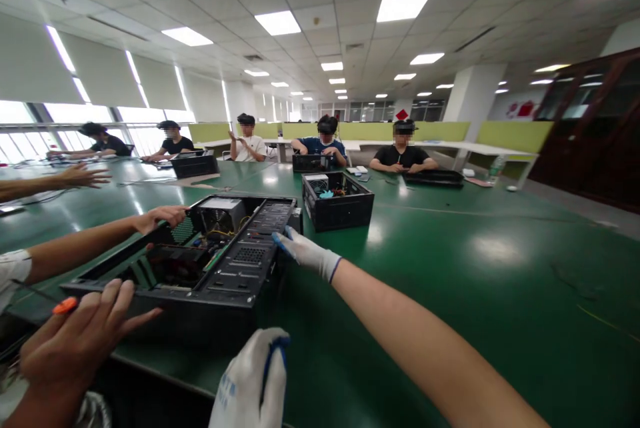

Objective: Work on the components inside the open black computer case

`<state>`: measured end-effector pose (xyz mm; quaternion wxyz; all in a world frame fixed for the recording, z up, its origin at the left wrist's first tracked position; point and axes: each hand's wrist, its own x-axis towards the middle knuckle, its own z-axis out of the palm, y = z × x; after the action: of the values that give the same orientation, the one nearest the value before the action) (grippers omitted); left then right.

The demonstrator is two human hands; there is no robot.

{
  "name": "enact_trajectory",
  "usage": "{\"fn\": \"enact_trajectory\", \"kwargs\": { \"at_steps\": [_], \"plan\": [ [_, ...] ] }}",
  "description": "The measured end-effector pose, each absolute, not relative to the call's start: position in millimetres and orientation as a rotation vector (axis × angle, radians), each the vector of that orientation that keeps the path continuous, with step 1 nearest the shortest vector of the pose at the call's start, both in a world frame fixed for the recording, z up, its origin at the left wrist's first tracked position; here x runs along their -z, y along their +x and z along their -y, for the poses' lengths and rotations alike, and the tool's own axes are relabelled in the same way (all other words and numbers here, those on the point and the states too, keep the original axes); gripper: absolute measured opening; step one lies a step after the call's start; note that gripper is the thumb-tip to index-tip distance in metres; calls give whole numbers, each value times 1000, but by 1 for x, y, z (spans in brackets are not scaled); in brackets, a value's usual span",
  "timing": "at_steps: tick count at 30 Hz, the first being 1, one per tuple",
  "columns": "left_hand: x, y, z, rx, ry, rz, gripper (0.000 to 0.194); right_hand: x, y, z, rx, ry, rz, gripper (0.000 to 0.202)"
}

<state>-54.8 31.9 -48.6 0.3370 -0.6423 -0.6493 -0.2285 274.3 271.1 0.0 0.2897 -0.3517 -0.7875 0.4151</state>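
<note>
Right hand (305, 251) — against computer case (250, 255)

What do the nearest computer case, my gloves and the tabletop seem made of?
Computer case: probably black-painted sheet metal, judging by its stamped slots and thin edges. Gloves: seemingly white knit fabric, with snug cuffs and blue patches. Tabletop: glossy green, reflecting light; laminate or rubber, I can't tell.

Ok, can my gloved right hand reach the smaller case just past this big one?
Probably yes: the right hand is at the edge of the larger case, and nothing visible blocks its way to the smaller case beyond.
</note>
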Motion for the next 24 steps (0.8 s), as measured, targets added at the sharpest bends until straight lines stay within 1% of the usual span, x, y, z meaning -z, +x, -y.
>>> {"fn": "enact_trajectory", "kwargs": {
  "at_steps": [2,5,6,7,9,11,14,17,20,22,24],
  "plan": [
    [44,-50,-45,595,-1766,1706,49,2,279,-291,-999,-992,2170,87],
    [38,-24,-70,713,-1941,1799,61,8,300,-320,-760,-1139,2271,89],
    [37,-12,-80,838,-1981,1816,66,10,308,-331,-673,-1192,2291,88],
    [35,0,-92,1005,-1984,1823,68,12,318,-344,-586,-1250,2305,85],
    [31,21,-118,1358,-1915,1813,59,14,336,-370,-416,-1379,2318,82],
    [28,34,-146,1557,-1867,1796,53,12,352,-399,-256,-1501,2326,83],
    [27,41,-185,1616,-1843,1802,48,4,371,-440,-40,-1621,2348,85],
    [27,39,-204,1624,-1800,1824,41,-3,382,-474,123,-1670,2392,80],
    [30,36,-193,1569,-1771,1887,38,-6,385,-496,237,-1699,2440,70],
    [34,38,-172,1544,-1772,1937,42,-7,385,-504,306,-1713,2457,59],
    [37,42,-146,1620,-1758,1972,46,-9,385,-506,366,-1713,2472,48]
  ]
}}
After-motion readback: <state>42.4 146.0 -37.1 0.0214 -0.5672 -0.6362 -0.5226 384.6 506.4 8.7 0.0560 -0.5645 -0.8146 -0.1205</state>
